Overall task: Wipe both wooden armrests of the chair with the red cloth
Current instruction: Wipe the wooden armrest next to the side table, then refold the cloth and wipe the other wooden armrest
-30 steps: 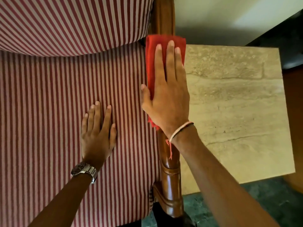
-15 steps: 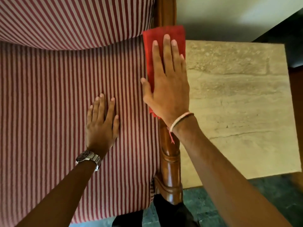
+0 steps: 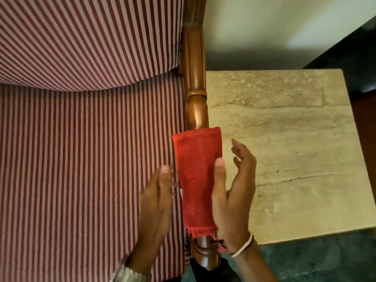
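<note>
The red cloth (image 3: 196,171), folded into a long strip, lies lengthwise over the front half of the chair's right wooden armrest (image 3: 196,110). My right hand (image 3: 234,196) is at the cloth's right edge, thumb pressed on top and fingers spread loosely beside the armrest. My left hand (image 3: 156,202), blurred, stands edge-on against the cloth's left side, its thumb tip at the cloth's edge. The armrest's polished far part is bare up to the backrest. The other armrest is out of view.
The red-and-white striped seat (image 3: 91,169) and back cushion (image 3: 91,37) fill the left. A beige stone side table (image 3: 295,149) stands right against the armrest. Green floor (image 3: 315,259) lies below it, a pale wall behind.
My right hand slid the cloth from the armrest's far end toward its front and lifted its palm off. My left hand left the seat and came up beside the cloth.
</note>
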`<state>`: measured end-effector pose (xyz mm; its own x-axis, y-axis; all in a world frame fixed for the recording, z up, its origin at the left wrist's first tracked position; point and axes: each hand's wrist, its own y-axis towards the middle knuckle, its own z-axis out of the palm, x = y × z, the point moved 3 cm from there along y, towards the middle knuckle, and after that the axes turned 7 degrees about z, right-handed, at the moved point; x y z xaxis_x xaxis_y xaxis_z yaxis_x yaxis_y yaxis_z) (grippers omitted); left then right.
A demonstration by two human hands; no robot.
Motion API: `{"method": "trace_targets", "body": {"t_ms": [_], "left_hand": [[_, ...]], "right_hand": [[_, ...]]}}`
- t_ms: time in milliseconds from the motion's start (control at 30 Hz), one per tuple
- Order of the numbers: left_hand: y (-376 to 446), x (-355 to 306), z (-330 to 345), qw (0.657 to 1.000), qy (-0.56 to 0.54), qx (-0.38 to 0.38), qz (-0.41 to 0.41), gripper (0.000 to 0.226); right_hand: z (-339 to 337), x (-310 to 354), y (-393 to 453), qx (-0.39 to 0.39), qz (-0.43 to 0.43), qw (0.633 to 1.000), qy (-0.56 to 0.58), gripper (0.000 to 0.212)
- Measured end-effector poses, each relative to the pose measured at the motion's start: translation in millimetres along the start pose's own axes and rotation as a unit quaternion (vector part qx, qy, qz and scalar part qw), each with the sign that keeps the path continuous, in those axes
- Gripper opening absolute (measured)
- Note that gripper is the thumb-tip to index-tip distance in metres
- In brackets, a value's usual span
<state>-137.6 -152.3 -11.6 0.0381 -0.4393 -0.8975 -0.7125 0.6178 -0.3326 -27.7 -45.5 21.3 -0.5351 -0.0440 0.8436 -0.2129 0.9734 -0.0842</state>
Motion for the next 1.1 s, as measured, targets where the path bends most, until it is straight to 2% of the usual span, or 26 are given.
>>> {"method": "trace_targets", "body": {"t_ms": [33, 100, 233, 333, 500, 600, 733, 800, 900, 1000, 1100], "left_hand": [[-11.5, -6.5, 12.4, 0.999, -0.008, 0.016, -0.03, 0.057], [-25.0, -16.4, 35.5, 0.998, 0.046, 0.021, -0.043, 0.069], [-23.2, -22.8, 55.2, 0.981, 0.184, -0.046, -0.036, 0.088], [-21.1, -25.6, 53.9, 0.968, 0.229, -0.094, -0.029, 0.08], [11.4, -49.1, 48.1, 0.966, 0.227, -0.125, 0.015, 0.079], [52.2, -64.1, 47.5, 0.968, 0.21, -0.119, 0.063, 0.072], [72.7, -65.2, 39.7, 0.977, 0.182, -0.09, 0.058, 0.05], [64.0, -64.5, 25.8, 0.977, 0.182, -0.094, 0.06, 0.049], [49.5, -63.1, -12.9, 0.978, 0.169, -0.091, 0.076, 0.061], [40.1, -53.0, -82.8, 0.978, 0.158, -0.101, 0.085, 0.069], [34.9, -38.7, -154.6, 0.975, 0.169, -0.119, 0.085, 0.061]], "right_hand": [[-2.6, -2.7, 10.0, -0.001, 0.036, 0.999, 0.022, 0.041], [-0.8, -8.7, 26.8, 0.038, 0.081, 0.994, 0.059, 0.033], [9.5, -12.4, 41.5, 0.071, 0.044, 0.995, 0.05, 0.012], [20.6, -11.5, 46.5, 0.065, 0.025, 0.997, 0.026, 0.012], [39.9, 11.0, 73.1, 0.008, -0.012, 1.0, 0.0, 0.026], [52.3, 27.5, 111.1, -0.017, -0.017, 0.999, -0.038, 0.028], [57.9, 40.5, 123.4, -0.039, -0.056, 0.995, -0.066, 0.028], [55.1, 49.7, 110.6, -0.054, -0.086, 0.992, -0.069, 0.027], [66.6, 72.1, 80.6, -0.059, -0.123, 0.99, -0.044, 0.025], [105.4, 105.3, 36.9, -0.054, -0.148, 0.987, -0.02, 0.023], [153.2, 139.6, -6.1, -0.039, -0.141, 0.989, -0.002, 0.02]]}}
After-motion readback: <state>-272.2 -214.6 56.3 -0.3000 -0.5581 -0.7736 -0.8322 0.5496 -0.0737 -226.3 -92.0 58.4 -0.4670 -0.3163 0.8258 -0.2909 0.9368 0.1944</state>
